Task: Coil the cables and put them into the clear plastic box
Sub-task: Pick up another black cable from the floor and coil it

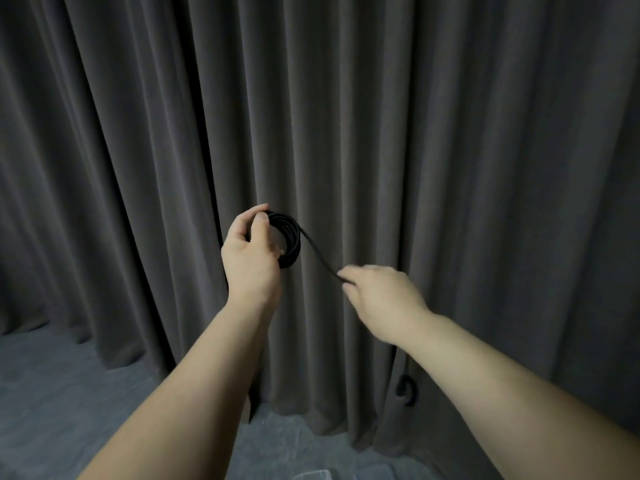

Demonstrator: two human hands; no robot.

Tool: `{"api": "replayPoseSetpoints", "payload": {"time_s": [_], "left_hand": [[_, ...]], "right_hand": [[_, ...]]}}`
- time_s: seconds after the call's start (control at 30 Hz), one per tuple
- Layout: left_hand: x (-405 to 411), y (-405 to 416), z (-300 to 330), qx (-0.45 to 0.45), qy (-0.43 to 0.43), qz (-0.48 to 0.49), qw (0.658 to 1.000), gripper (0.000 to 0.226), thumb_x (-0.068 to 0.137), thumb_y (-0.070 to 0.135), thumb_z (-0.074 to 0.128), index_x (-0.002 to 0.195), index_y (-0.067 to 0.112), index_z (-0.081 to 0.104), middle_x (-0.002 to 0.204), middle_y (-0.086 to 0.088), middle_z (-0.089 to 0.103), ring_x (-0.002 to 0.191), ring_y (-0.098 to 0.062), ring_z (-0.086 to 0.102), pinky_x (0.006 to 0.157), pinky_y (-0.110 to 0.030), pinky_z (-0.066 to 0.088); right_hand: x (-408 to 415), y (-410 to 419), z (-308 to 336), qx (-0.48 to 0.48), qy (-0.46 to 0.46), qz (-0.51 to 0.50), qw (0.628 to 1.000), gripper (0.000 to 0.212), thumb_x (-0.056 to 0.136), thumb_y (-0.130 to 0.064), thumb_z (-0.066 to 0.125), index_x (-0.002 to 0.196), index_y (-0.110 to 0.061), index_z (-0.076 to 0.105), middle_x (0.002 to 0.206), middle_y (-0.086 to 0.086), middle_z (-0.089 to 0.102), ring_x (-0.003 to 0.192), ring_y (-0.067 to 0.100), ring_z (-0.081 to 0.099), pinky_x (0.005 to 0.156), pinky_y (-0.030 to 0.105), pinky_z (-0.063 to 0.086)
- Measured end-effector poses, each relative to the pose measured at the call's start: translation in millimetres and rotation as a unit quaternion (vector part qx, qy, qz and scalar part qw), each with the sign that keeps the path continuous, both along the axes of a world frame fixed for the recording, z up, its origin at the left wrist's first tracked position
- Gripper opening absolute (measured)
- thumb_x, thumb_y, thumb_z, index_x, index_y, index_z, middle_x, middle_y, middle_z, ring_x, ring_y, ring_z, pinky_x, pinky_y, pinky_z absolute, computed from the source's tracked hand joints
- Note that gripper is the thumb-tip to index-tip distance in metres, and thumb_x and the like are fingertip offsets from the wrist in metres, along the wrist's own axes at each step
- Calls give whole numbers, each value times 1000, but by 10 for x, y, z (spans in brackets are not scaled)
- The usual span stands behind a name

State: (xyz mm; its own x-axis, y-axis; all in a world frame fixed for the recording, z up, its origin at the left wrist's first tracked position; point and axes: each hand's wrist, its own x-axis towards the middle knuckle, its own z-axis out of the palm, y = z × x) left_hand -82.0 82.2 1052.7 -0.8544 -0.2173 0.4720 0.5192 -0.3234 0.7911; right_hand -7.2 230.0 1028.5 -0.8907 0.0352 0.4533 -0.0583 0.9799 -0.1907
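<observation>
My left hand [250,251] grips a tight round coil of black cable [289,239], held up in front of the curtain. One strand runs from the top of the coil down and to the right into my right hand [379,296], which pinches it between curled fingers. Below my right forearm the loose tail of the cable [407,389] hangs in a small curl. A corner of the clear plastic box [313,475] shows at the bottom edge of the view.
A dark grey pleated curtain [346,116] fills the whole background and reaches the floor. Grey carpet [69,393] lies at the lower left and bottom.
</observation>
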Motion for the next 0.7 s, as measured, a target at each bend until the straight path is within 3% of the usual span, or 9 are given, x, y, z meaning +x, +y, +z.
{"api": "replayPoseSetpoints", "payload": {"time_s": [0.1, 0.2, 0.27, 0.33, 0.43, 0.5, 0.6, 0.7], "left_hand": [[28, 25, -53, -59, 12, 4, 998, 18, 99, 19, 50, 98, 27, 66, 64, 9, 50, 54, -2, 45, 59, -21, 43], [79, 50, -97, -113, 15, -30, 993, 17, 98, 21, 50, 100, 28, 66, 65, 9, 52, 61, -6, 48, 61, -26, 43], [129, 60, -91, -107, -1, -87, 990, 19, 100, 17, 48, 101, 22, 66, 62, 2, 48, 57, -10, 44, 54, -26, 41], [149, 60, -85, -94, -4, -134, 987, 21, 101, 13, 45, 100, 17, 65, 69, -10, 48, 59, -16, 44, 56, -27, 41], [212, 95, -111, -100, 7, -199, 975, 26, 101, 12, 41, 95, 13, 67, 72, -11, 58, 56, -16, 43, 55, -26, 39], [253, 131, -133, -86, -13, -228, 970, 34, 102, 14, 39, 89, 12, 70, 68, -5, 61, 58, -17, 42, 53, -25, 36], [243, 153, -151, -85, -24, -230, 969, 41, 104, 25, 37, 89, 13, 73, 79, -13, 66, 68, -23, 42, 57, -27, 35], [204, 137, -149, -79, -19, -212, 974, 42, 102, 34, 40, 95, 4, 69, 71, -14, 55, 56, -16, 32, 50, -24, 31]], "right_hand": [[80, -156, 162, 118, -75, 82, 987, 40, 94, -7, 38, 127, -18, 57, 107, 3, 43, 93, 30, 53, 81, 40, 49], [81, -284, 317, 110, -13, 190, 976, 31, 93, -5, 43, 112, -14, 66, 106, 2, 47, 94, 27, 53, 80, 39, 47], [38, -300, 350, 40, 55, 238, 969, 27, 90, -2, 49, 101, -13, 71, 102, 3, 58, 93, 24, 58, 81, 37, 48], [6, -271, 339, -107, 119, 242, 957, 19, 86, -2, 58, 89, -18, 69, 90, -6, 66, 88, 13, 63, 80, 28, 50], [-31, -246, 323, -255, 166, 206, 930, 19, 79, -9, 71, 79, -22, 58, 74, -11, 62, 68, 2, 60, 67, 16, 46], [-43, -252, 324, -286, 187, 175, 923, 20, 75, -13, 77, 76, -18, 57, 65, -13, 57, 61, -1, 56, 60, 11, 41], [-44, -241, 348, -310, 182, 155, 920, 19, 73, -15, 79, 72, -18, 60, 57, -21, 56, 59, -5, 53, 58, 8, 37], [-52, -148, 364, -362, 110, 188, 906, 21, 79, -6, 70, 72, -24, 64, 62, -12, 58, 55, 4, 49, 59, 19, 41]]}}
